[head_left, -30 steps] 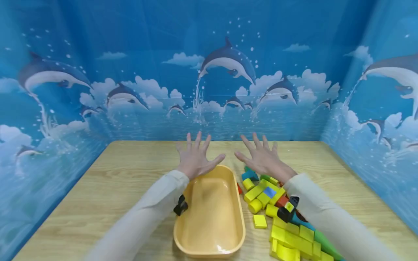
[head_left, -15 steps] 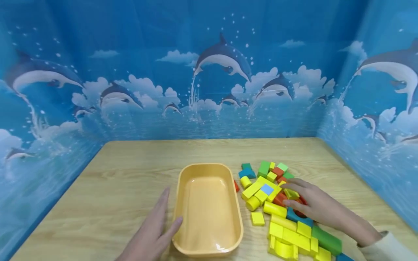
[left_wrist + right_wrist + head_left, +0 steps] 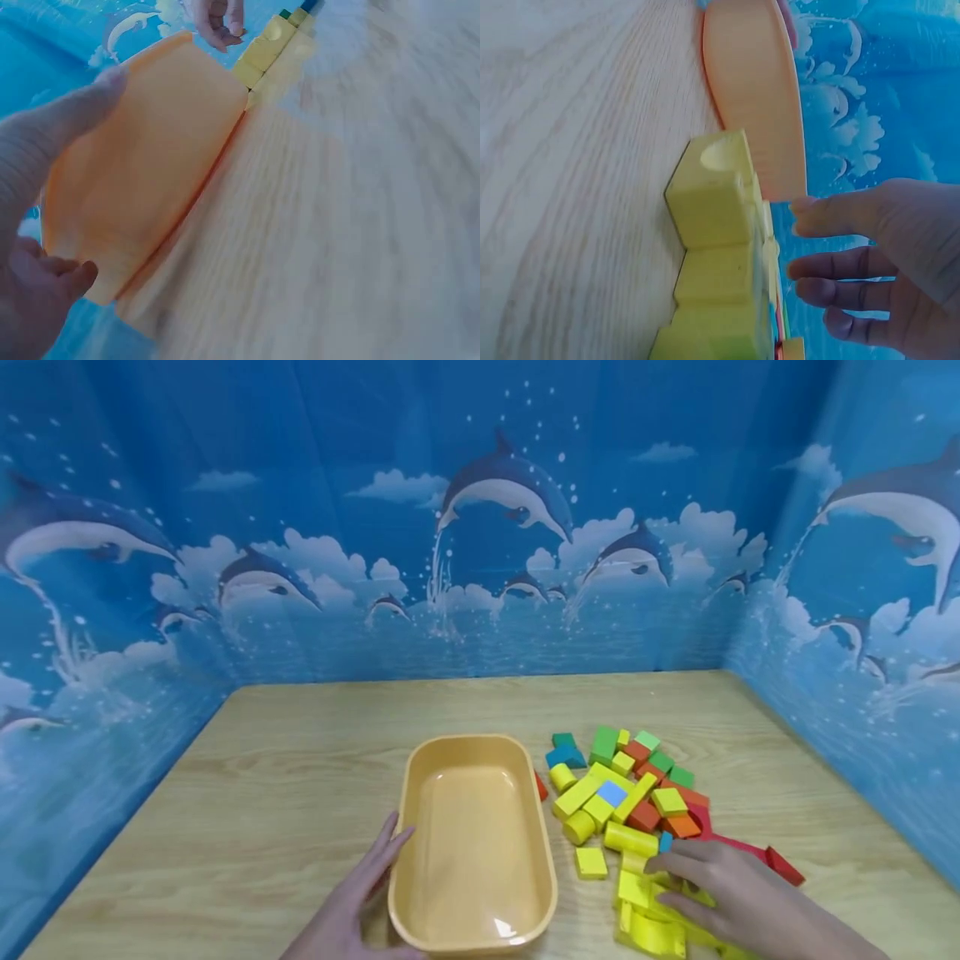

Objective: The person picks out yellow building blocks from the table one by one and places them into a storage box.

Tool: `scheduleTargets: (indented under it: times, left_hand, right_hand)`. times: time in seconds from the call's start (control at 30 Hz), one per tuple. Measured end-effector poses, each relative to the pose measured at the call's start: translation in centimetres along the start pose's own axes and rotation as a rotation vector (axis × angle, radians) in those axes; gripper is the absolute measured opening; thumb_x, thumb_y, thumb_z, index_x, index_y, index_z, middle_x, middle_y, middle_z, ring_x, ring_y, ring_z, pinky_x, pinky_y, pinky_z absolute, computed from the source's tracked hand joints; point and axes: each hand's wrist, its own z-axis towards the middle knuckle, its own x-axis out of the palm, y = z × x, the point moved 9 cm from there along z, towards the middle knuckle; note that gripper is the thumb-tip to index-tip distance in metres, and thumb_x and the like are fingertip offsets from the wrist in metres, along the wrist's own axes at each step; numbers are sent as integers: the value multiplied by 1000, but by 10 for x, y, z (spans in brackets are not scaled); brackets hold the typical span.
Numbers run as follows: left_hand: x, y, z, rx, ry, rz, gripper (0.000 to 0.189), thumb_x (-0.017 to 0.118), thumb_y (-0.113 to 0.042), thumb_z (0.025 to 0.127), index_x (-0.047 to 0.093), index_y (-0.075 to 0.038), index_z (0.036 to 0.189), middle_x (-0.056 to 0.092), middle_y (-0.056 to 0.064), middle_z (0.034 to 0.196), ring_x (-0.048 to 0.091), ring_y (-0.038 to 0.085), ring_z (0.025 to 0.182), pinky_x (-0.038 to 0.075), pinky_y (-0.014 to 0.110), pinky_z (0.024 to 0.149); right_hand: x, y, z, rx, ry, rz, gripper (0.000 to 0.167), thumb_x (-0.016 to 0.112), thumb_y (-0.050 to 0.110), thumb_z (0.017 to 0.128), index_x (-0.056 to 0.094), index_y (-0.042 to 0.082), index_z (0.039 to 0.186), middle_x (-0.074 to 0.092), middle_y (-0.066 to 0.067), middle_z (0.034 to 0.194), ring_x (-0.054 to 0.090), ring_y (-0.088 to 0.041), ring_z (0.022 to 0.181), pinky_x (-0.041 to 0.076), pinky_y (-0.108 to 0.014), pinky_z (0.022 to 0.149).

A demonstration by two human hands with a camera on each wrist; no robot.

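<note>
A pale orange plastic tray [image 3: 472, 835] stands in the middle of the table, with nothing in it. My left hand [image 3: 356, 889] lies along its left wall, fingers loosely extended; in the left wrist view the thumb and fingers are at the tray's side [image 3: 154, 150]. My right hand [image 3: 742, 889] hovers over yellow blocks [image 3: 652, 931] at the front of a heap, its fingers slightly bent. The right wrist view shows a gap between those fingertips and the yellow blocks [image 3: 712, 214], with nothing held.
Toy blocks in yellow, green, red and blue lie heaped right of the tray, including a green block [image 3: 604, 745] at the back and a red piece [image 3: 784, 865] at far right. A dolphin-print curtain [image 3: 480, 527] encloses the wooden table [image 3: 300, 760].
Both hands were spread out forward above the table. Since then the left has come back to the tray's left side, and the right to the blocks, shifting toward the front ones.
</note>
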Motion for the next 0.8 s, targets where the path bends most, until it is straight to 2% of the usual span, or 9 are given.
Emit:
scheduleTargets:
  times: [0.1, 0.13, 0.2, 0.27, 0.4, 0.5, 0.57, 0.63, 0.8]
  left_hand:
    - [1, 14, 0, -85, -71, -307, 88, 64, -14, 93, 2, -10, 155, 1, 20, 159, 26, 4, 136, 29, 32, 111]
    - [3, 16, 0, -65, -80, -385, 83, 56, -8, 95, -3, -2, 153, 1, 27, 157, 29, 1, 134, 32, 27, 109]
    - [9, 23, 1, -84, -108, -474, 76, 48, -5, 98, -6, 4, 151, 3, 33, 154, 37, 0, 129, 38, 19, 102]
    - [15, 28, 1, -128, -121, -509, 79, 51, -6, 96, -5, 5, 150, 6, 36, 153, 44, -1, 124, 41, 16, 98]
    - [18, 32, 0, -209, -135, -446, 78, 56, -9, 95, 4, 9, 150, 22, 39, 147, 53, 14, 121, 48, 21, 94]
    - [10, 31, -2, -261, -181, -327, 68, 55, -15, 97, 18, 13, 146, 38, 37, 140, 57, 24, 117, 49, 20, 91]
    - [5, 29, -5, -279, -207, -238, 62, 56, -18, 97, 28, 14, 143, 47, 35, 135, 63, 19, 109, 50, 19, 89]
    - [0, 26, -7, -304, -239, -153, 57, 57, -20, 97, 38, 13, 139, 54, 31, 129, 65, 24, 106, 51, 18, 87]
    - [-5, 16, -5, -265, -262, -47, 48, 59, -19, 96, 49, 12, 132, 61, 26, 122, 65, 12, 100, 53, 20, 84]
  right_hand:
    - [1, 0, 0, 31, 6, -22, 33, 63, 53, 87, 70, 27, 107, 61, 19, 99, 56, 0, 82, 55, -22, 64]
    - [0, 1, 0, 38, 3, -28, 33, 62, 53, 87, 70, 27, 106, 62, 18, 99, 56, 0, 82, 55, -22, 64]
    - [0, 0, 1, 52, -7, -44, 33, 63, 52, 88, 70, 26, 106, 62, 18, 98, 56, -1, 81, 55, -22, 64]
    - [0, -1, 1, 67, -6, -51, 33, 63, 53, 87, 70, 26, 105, 63, 17, 98, 57, -2, 81, 55, -24, 64]
    - [4, -4, 1, 146, 44, -21, 36, 64, 56, 84, 70, 27, 105, 63, 16, 98, 58, -6, 82, 57, -28, 67]
    - [8, -2, 1, 193, 91, 2, 41, 67, 57, 81, 70, 25, 106, 64, 14, 98, 59, -10, 84, 59, -32, 68]
    - [11, 2, 0, 182, 131, 22, 43, 69, 55, 80, 71, 21, 107, 65, 14, 96, 59, -8, 82, 58, -30, 66]
    - [16, 6, -1, 154, 169, 30, 45, 70, 55, 80, 71, 19, 107, 63, 17, 91, 56, -4, 77, 55, -25, 61]
    - [31, 6, -3, 175, 245, 36, 45, 72, 53, 79, 71, 16, 104, 50, 22, 74, 43, -1, 62, 38, -20, 52]
